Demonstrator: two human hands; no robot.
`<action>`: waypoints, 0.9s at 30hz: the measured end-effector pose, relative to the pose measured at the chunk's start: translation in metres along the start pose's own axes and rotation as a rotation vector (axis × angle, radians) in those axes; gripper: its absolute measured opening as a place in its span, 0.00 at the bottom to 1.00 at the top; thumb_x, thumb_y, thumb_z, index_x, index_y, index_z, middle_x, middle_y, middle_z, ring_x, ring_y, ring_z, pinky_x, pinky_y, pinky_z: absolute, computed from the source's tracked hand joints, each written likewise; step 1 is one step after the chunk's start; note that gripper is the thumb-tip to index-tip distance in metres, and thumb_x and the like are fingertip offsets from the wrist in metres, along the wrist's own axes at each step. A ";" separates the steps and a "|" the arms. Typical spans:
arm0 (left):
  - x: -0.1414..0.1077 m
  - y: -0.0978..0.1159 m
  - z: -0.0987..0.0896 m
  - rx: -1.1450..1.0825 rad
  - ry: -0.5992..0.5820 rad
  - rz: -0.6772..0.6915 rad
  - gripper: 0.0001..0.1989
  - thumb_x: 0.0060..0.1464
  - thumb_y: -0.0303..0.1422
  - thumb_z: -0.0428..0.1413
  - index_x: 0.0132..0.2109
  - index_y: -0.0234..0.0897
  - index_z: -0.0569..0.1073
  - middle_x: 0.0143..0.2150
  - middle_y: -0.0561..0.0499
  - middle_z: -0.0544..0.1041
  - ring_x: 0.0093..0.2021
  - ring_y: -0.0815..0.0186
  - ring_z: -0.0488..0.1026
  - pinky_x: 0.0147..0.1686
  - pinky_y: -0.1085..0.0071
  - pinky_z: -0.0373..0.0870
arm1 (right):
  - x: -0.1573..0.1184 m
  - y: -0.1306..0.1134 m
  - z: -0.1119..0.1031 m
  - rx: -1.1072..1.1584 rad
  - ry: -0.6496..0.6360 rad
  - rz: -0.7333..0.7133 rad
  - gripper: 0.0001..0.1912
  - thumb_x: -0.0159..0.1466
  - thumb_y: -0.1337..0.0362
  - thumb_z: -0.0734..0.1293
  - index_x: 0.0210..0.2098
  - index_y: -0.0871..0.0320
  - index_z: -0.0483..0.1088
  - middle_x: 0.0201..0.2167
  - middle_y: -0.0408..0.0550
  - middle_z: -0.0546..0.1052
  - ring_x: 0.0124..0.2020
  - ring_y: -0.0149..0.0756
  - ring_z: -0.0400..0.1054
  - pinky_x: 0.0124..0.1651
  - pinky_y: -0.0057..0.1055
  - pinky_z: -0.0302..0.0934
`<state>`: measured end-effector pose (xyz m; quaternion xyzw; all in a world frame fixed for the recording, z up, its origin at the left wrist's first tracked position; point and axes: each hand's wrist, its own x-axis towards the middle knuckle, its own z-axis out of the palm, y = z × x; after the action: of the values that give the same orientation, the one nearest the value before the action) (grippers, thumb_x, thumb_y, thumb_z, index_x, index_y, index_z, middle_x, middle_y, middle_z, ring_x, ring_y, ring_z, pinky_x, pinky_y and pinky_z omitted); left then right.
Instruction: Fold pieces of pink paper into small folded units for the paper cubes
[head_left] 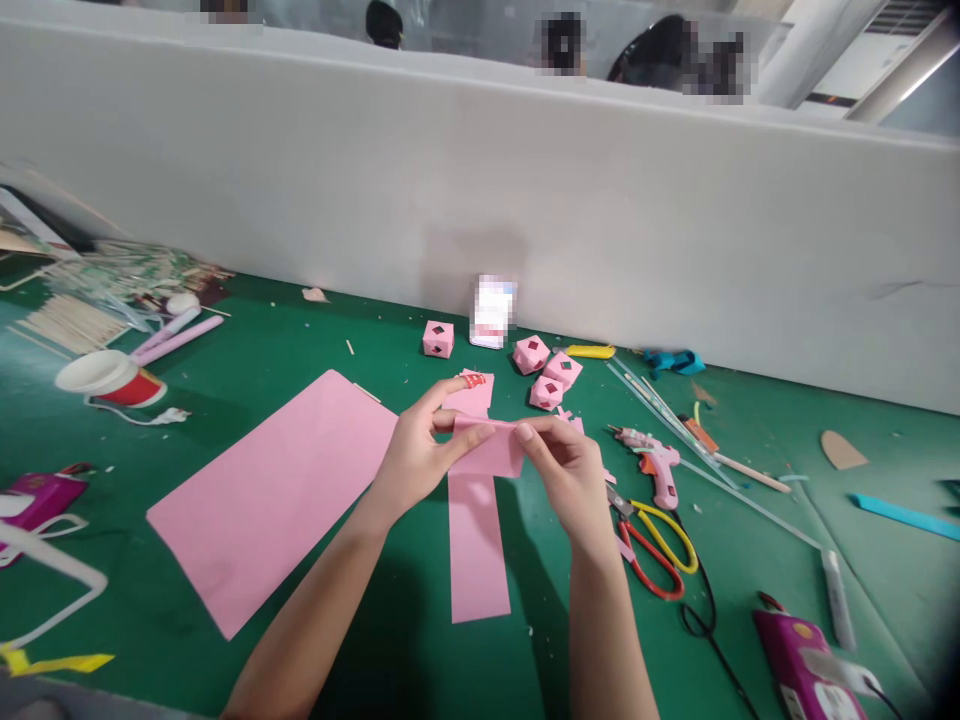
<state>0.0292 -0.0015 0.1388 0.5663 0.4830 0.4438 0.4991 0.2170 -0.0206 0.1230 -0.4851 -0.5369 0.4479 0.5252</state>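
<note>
Between my two hands is a small piece of pink paper (491, 458), its top edge folded or pinched. My left hand (424, 440) grips its left end between thumb and fingers; a red wrap covers one fingertip. At the right end, the thumb and fingers of my right hand (562, 460) pinch the same piece. Below it on the table lies a long pink paper strip (478, 560). A large pink sheet (277, 500) rests to the left. Beyond my hands stand several folded pink paper boxes with dark diamond-shaped openings, including one box (438, 340) near the phone.
A lit phone (493, 312) leans against the white partition (300, 180). Scissors (652, 550), a pink glue gun (652, 465) and a yellow cutter (591, 352) lie right. Left are a paper cup (112, 378) and wooden sticks (71, 325). A purple power strip (810, 660) sits front right.
</note>
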 end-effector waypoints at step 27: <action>-0.005 0.000 -0.007 0.190 0.011 0.173 0.26 0.59 0.44 0.64 0.62 0.45 0.72 0.38 0.53 0.86 0.38 0.63 0.80 0.33 0.74 0.76 | -0.003 -0.004 -0.004 0.050 -0.048 0.003 0.07 0.66 0.58 0.72 0.38 0.50 0.83 0.38 0.46 0.84 0.40 0.38 0.77 0.44 0.32 0.70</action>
<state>0.0215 -0.0053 0.1397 0.6481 0.4751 0.4404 0.4004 0.2210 -0.0239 0.1263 -0.4616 -0.5374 0.4735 0.5234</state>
